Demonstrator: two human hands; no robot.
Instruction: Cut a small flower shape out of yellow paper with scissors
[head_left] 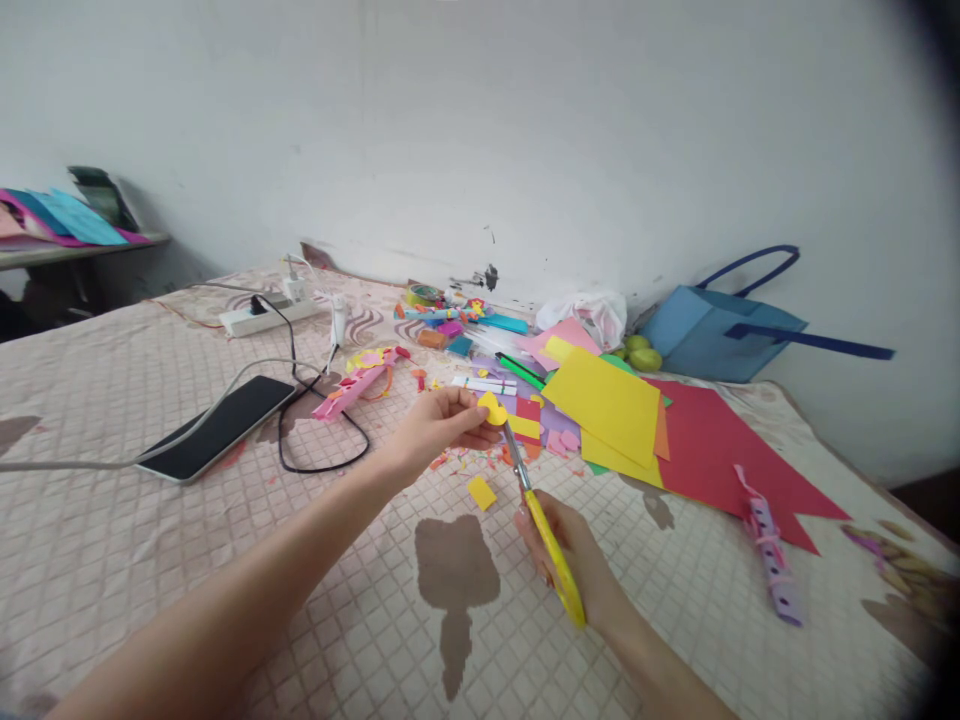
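Note:
My left hand (442,425) pinches a small yellow paper piece (492,408) with a rounded, heart-like outline. Closed around the yellow handles of a pair of scissors (551,545) is my right hand (566,550). The metal blades point up and away from me, their tips at the lower right edge of the paper piece. Just below the hands a small yellow paper square (481,492) lies on the patterned tablecloth (360,600). Tiny orange and pink scraps are scattered behind it.
Yellow sheets (607,400) and red paper (720,450) lie at right, near a purple paper roll (772,560) and a blue bag (720,330). At left are a black tablet (217,425), cables and a power strip (270,314). Craft pieces cover the back middle.

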